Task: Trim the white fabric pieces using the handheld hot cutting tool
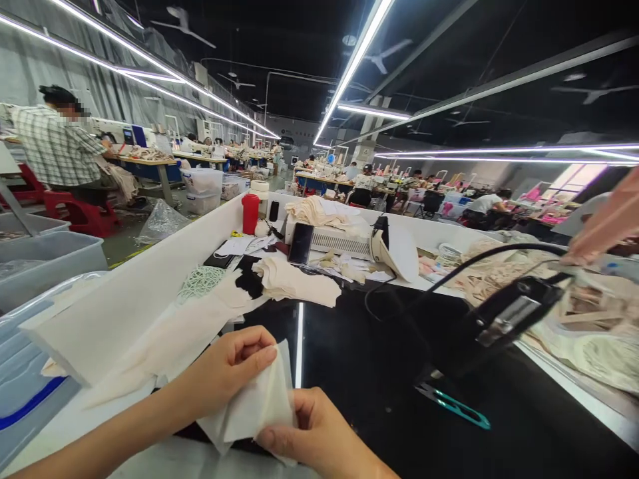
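Between my two hands, low in the middle of the head view, is a folded piece of cream-white fabric (259,402). My left hand (244,362) pinches its upper edge, fingers curled and thumb pressed down. At its lower right side, my right hand (309,429) grips the cloth between thumb and fingers. The fabric hangs just above the front of a glossy black tabletop (369,372). Beyond my left hand lies a spread of pale fabric pieces (200,319), and farther back a stack of cream cut pieces (299,283). Teal thread snips (462,407) rest to the right.
A black hand-held device (519,309) with a cable hangs at the right, partly blurred. A phone (301,243) leans at the back near a red bottle (250,213). White side walls edge the table. Fabric heaps (584,332) lie right; plastic bins (50,256) stand left.
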Demonstrator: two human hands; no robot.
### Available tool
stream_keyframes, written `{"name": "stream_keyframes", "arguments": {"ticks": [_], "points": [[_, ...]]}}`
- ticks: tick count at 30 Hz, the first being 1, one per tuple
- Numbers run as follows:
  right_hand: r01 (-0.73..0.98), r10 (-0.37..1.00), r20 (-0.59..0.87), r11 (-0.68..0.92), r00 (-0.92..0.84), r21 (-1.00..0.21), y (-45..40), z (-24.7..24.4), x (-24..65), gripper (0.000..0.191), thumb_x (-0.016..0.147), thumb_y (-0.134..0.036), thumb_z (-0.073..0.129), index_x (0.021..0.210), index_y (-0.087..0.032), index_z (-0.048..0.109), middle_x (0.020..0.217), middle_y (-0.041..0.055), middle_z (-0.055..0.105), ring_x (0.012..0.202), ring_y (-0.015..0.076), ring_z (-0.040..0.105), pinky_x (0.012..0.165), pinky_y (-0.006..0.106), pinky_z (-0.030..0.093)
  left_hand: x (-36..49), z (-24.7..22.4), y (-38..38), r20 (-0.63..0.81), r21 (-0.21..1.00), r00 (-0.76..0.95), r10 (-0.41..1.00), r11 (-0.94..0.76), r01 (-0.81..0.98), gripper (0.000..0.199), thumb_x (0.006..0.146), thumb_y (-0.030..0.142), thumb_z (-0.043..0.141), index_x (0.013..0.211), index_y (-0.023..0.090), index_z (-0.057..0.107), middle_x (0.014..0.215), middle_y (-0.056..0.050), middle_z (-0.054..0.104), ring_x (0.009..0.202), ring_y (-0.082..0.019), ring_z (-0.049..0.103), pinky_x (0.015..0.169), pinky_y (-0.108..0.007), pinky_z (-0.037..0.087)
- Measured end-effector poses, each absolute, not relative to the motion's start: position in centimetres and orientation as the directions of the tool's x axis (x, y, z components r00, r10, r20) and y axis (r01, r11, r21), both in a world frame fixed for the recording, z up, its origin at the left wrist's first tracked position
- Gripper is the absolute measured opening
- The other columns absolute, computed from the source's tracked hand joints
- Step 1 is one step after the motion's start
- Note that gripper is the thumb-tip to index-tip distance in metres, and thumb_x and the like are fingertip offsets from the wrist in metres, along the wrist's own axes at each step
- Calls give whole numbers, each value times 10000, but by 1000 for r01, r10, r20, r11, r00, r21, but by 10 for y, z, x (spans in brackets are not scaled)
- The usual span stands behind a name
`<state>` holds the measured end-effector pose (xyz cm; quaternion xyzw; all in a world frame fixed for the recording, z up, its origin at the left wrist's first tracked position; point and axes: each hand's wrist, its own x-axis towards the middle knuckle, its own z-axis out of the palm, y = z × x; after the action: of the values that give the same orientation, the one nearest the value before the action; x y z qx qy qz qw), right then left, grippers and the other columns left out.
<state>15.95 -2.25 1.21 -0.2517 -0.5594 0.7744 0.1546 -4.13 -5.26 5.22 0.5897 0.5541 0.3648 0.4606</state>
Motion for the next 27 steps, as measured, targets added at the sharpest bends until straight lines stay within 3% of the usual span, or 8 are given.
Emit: {"name": "stream_keyframes", "arguments": {"ticks": [6, 10, 13, 17, 20, 23, 25, 27], "points": [[141, 552, -349, -384, -757, -913, -26, 13, 166, 457, 574, -459, 978, 829, -158, 748, 668, -39, 603, 601, 90, 503, 600, 219, 395, -44, 45, -51, -50, 929, -4, 999, 49, 366, 541, 874, 770, 546, 811, 240, 639, 649, 27, 540, 597, -155, 455, 535, -241, 367], [115, 534, -320, -382, -782, -917, -27, 14, 173, 440, 578, -392, 976, 909, -182, 775, 735, -49, 632, 654, 85, 512, 624, 201, 404, -50, 39, -45, -78, 902, 101, 992, 27, 431, 568, 843, 810, 529, 781, 262, 662, 659, 14, 571, 624, -182, 509, 550, -248, 408], [143, 567, -292, -292, -770, -946, -28, 15, 180, 345, 648, -350, 929, 896, -183, 757, 741, -61, 604, 677, 85, 483, 615, 194, 379, -46, 36, -39, -71, 890, 117, 991, 10, 456, 532, 900, 754, 508, 785, 251, 636, 666, 26, 546, 621, -166, 484, 550, -238, 386], [296, 718, -230, -35, -657, -954, -26, 16, 194, 180, 859, -305, 699, 755, -186, 613, 660, -56, 527, 595, 90, 445, 536, 215, 325, -36, 31, -19, 12, 805, 215, 977, -137, 577, 470, 986, 633, 423, 843, 231, 618, 662, 43, 526, 584, -142, 473, 519, -227, 364], [448, 803, -183, 114, -567, -887, -24, 15, 209, 155, 900, -274, 626, 774, -209, 562, 654, -57, 508, 584, 103, 467, 539, 228, 313, -34, 24, -2, 86, 685, 266, 960, -251, 684, 382, 1030, 486, 399, 929, 234, 667, 815, 19, 661, 722, -165, 605, 641, -245, 471], [577, 854, -170, 174, -492, -798, -23, 15, 224, 40, 930, -273, 600, 939, -234, 595, 659, -62, 527, 592, 124, 501, 583, 245, 335, -33, 19, 5, 158, 595, 264, 951, -305, 744, 319, 1043, 399, 422, 1076, 235, 694, 1058, -29, 715, 966, -218, 650, 876, -325, 499], [614, 872, -162, 182, -462, -768, -24, 16, 232, 137, 938, -262, 587, 1075, -247, 583, 705, -57, 561, 613, 137, 524, 625, 257, 366, -31, 17, 3, 219, 519, 299, 929, -370, 771, 300, 1044, 344, 435, 1112, 217, 698, 1127, -64, 701, 1057, -248, 627, 979, -385, 467], [622, 881, -166, 169, -444, -765, -27, 19, 237, 231, 941, -249, 574, 1170, -257, 546, 766, -49, 590, 652, 148, 543, 661, 266, 387, -26, 17, -2, 258, 455, 363, 896, -443, 772, 296, 1055, 289, 422, 1098, 209, 704, 1103, -71, 693, 1040, -246, 619, 984, -402, 467]]}}
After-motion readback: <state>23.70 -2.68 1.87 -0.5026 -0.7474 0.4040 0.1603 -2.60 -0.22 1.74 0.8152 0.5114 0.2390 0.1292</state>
